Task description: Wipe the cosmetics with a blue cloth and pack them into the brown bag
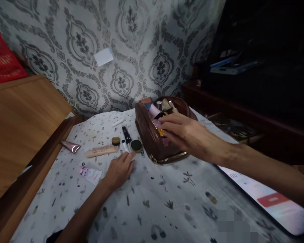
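Observation:
A brown makeup bag (148, 135) stands unzipped, crammed with cosmetics such as a pale pink tube (154, 110) and a small yellow item (161, 132). Over its opening, my right hand (184, 131) reaches in with fingers apart; nothing shows in its grip. My left hand (120, 170) rests low on the cloth, its fingertips closed at the lower end of a small white tube with a black cap (125, 145). Close by are a round dark-lidded jar (136, 145), a black tube (126, 134) and a small gold-lidded jar (116, 140).
A beige tube (101, 151), a lilac-and-white tube (90, 174), a shiny pink tube (71, 146) and a white stick (119, 122) lie on the patterned cloth (142, 216). A lit phone (266, 199) is under my right forearm. Wooden furniture (25, 125) borders the left.

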{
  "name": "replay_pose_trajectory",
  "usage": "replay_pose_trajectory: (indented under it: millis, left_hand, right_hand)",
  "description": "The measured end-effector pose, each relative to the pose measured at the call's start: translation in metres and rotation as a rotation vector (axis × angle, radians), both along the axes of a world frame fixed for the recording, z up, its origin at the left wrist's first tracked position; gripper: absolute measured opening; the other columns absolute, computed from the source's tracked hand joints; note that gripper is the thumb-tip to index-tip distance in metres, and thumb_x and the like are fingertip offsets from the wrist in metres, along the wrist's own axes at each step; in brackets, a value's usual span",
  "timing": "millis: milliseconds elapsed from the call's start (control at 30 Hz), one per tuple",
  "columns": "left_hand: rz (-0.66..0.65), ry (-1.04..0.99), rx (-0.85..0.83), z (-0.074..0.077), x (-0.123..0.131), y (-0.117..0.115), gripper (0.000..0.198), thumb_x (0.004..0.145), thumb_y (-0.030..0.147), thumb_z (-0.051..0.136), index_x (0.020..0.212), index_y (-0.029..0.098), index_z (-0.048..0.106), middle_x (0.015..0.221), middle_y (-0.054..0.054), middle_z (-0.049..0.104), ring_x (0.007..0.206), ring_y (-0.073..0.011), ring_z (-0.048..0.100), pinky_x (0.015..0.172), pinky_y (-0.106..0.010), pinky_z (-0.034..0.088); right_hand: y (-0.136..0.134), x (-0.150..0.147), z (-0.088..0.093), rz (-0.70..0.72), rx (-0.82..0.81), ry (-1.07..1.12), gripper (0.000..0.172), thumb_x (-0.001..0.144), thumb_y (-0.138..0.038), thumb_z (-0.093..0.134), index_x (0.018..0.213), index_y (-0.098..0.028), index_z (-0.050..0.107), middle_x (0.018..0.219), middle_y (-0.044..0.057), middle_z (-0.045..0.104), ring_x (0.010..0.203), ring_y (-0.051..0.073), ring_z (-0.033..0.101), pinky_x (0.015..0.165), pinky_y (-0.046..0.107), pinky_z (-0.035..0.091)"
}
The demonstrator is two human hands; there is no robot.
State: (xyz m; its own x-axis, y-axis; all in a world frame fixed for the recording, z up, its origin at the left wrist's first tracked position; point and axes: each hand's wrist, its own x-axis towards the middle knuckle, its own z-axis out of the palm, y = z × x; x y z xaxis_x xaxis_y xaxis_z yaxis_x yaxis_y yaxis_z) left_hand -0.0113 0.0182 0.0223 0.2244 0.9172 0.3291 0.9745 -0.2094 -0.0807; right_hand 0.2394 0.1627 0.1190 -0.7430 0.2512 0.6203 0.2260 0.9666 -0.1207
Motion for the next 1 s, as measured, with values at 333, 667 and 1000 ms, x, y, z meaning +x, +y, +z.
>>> replay_pose_trajectory:
  millis: [333, 667, 1000]
  left_hand:
    - [0.197, -0.254, 0.061, 0.014, -0.04, 0.021, 0.02, 0.099, 0.026, 0.041, 0.106, 0.019, 0.059, 0.101, -0.007, 0.064, 0.093, -0.0218, 0.063, 0.081, -0.033, 0.051]
    - [-0.007, -0.237, -0.027, 0.003, 0.001, 0.057, 0.034, 0.097, 0.031, 0.049, 0.128, 0.019, 0.051, 0.116, -0.008, 0.062, 0.112, -0.0233, 0.059, 0.092, -0.035, 0.05]
    - [0.087, -0.336, 0.089, 0.011, -0.002, 0.037, 0.031, 0.093, 0.034, 0.053, 0.121, 0.022, 0.056, 0.112, -0.008, 0.064, 0.104, -0.0259, 0.064, 0.085, -0.038, 0.052]
  right_hand:
    - [-0.075, -0.051, -0.059, 0.09, -0.328, 0.067, 0.021, 0.092, -0.011, 0.048, 0.094, -0.016, 0.068, 0.098, 0.01, 0.068, 0.094, 0.021, 0.062, 0.082, 0.035, 0.055]
    - [-0.087, -0.088, -0.116, -0.12, -0.662, 0.001, 0.017, 0.085, -0.009, 0.055, 0.093, -0.014, 0.069, 0.096, 0.011, 0.069, 0.095, 0.023, 0.064, 0.089, 0.036, 0.049]
    - [-0.094, -0.083, -0.127, -0.139, -0.848, 0.21, 0.058, 0.082, -0.008, 0.054, 0.138, -0.014, 0.041, 0.121, 0.015, 0.055, 0.107, 0.024, 0.059, 0.093, 0.04, 0.05]
